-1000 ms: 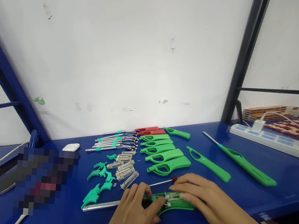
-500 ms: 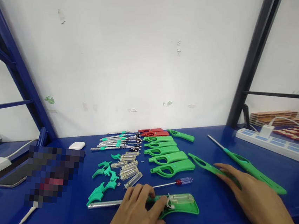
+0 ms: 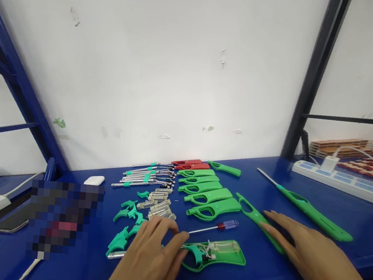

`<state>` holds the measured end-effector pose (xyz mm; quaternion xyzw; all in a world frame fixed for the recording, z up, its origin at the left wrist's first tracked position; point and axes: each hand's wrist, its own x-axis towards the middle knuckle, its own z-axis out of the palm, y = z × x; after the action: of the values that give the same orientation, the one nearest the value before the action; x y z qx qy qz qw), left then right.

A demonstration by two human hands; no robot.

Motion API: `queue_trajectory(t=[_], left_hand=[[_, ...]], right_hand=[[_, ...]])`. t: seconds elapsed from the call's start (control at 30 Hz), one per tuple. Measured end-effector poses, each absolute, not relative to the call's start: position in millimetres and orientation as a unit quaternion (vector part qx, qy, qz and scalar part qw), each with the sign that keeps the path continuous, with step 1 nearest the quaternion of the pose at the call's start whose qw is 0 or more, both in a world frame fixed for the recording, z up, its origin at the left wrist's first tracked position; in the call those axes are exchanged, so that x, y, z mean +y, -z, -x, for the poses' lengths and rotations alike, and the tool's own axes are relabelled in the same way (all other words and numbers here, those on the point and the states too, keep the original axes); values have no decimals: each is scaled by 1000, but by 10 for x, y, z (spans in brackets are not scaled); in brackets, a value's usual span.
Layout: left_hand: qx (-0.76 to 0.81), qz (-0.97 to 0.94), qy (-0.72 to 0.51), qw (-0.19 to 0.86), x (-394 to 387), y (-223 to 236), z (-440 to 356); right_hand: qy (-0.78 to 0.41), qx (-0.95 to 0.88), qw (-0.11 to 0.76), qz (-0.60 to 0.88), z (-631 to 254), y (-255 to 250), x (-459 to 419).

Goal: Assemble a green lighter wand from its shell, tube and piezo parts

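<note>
My left hand (image 3: 154,253) is closed around the neck of an open half-built gas lighter, thumb and forefinger together where the metal tube (image 3: 116,255) enters the green half shell (image 3: 194,267). In that shell lie a teal trigger (image 3: 197,254), thin wires and a clear fuel tank (image 3: 225,247). My right hand (image 3: 320,254) hovers open, fingers apart, beside another green half shell (image 3: 255,215) lying on the table; whether a fingertip touches it I cannot tell. A screwdriver (image 3: 227,225) with a purple and red handle lies behind the half-built lighter.
Several green half shells (image 3: 213,207) and red shells (image 3: 192,167) lie in a column behind. Left of them are metal tubes with wires (image 3: 143,177), clear tanks (image 3: 160,210) and teal triggers (image 3: 119,239). A closed green lighter (image 3: 314,216) and a power strip (image 3: 350,182) are at right.
My right hand has let go of the green half shell, now lying flatter and nearer. My left hand has slid left along the half-built lighter, uncovering the trigger.
</note>
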<state>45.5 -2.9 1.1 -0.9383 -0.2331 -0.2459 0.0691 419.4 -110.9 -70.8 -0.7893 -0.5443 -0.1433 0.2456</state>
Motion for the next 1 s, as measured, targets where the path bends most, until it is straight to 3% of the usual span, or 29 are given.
queue_trajectory(t=[0.17,1.0], left_hand=[[-185,953,240,21,-60,198,-663],[-135,945,294,-51,-27,373,-801]], right_hand=[[115,-543,183,811,-4109,631,-1087],[186,-549,268,769,-4158,678,-956]])
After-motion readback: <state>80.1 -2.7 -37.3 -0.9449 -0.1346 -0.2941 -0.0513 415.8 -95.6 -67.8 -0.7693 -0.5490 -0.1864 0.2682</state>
